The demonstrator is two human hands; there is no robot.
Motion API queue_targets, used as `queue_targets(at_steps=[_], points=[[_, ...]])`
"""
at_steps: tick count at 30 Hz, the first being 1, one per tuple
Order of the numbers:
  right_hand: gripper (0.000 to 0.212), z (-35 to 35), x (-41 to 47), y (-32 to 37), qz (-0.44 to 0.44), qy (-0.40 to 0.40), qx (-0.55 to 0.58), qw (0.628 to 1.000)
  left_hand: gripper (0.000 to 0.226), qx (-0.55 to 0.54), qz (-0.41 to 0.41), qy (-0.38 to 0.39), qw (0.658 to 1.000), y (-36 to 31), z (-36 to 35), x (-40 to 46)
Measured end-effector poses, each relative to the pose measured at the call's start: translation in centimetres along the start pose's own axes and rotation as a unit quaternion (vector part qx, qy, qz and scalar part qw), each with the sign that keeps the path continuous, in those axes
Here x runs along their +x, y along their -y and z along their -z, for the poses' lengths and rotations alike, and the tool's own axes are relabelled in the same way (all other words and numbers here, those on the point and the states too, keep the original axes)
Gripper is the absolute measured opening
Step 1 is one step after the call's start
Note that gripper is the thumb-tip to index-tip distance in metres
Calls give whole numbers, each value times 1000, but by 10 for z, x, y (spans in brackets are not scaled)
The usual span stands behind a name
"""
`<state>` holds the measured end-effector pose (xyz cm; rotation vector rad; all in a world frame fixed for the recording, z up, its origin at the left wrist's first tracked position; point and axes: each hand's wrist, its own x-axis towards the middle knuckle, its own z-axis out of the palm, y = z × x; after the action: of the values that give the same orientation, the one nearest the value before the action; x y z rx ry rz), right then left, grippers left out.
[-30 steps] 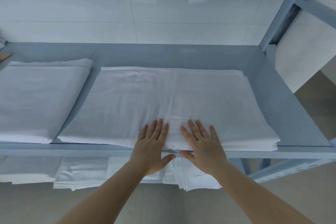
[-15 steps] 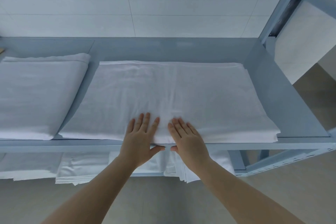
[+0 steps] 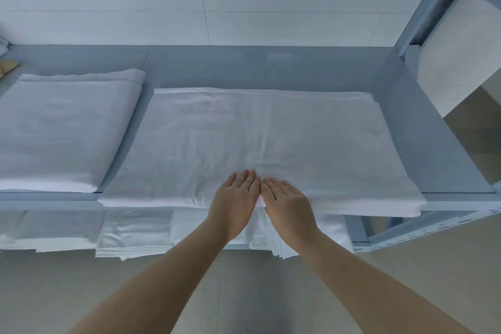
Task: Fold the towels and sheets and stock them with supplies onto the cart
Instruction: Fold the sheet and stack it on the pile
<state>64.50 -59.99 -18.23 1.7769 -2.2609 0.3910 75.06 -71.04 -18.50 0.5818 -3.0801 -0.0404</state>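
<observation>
A thick folded white sheet (image 3: 62, 130) lies on the grey shelf (image 3: 271, 68), just left of the wide folded sheet (image 3: 257, 141), a narrow strip of bare shelf between them. On that wide sheet's near edge, at its middle, the left hand (image 3: 235, 198) presses flat, fingers straight and together, holding nothing. Touching it fingertip to fingertip, the right hand (image 3: 287, 202) lies flat likewise. Under the wide sheet's front edge, more folded linens (image 3: 135, 233) sit on a lower shelf.
</observation>
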Motion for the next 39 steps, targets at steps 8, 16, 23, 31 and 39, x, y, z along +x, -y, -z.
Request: queue_targets(at_steps=[8,16,23,31,39], points=[[58,21,-38,-75,-76,99,-126,984,63,6,13,42,999,-1,-5,-1],[60,50,-89,-160,-219,180,-127,951,64,-5,55,75,996,-10,-2,-3],[60,33,-46,-117,-162,257,108,947,81,-41,18,125,991,-56,-6,31],[58,-14,1,-116,-226,229,25,946,62,-46,96,97,990,-50,-18,82],[61,-23,-2,-116,-229,203,-5,952,77,-35,256,87,962,31,-19,64]])
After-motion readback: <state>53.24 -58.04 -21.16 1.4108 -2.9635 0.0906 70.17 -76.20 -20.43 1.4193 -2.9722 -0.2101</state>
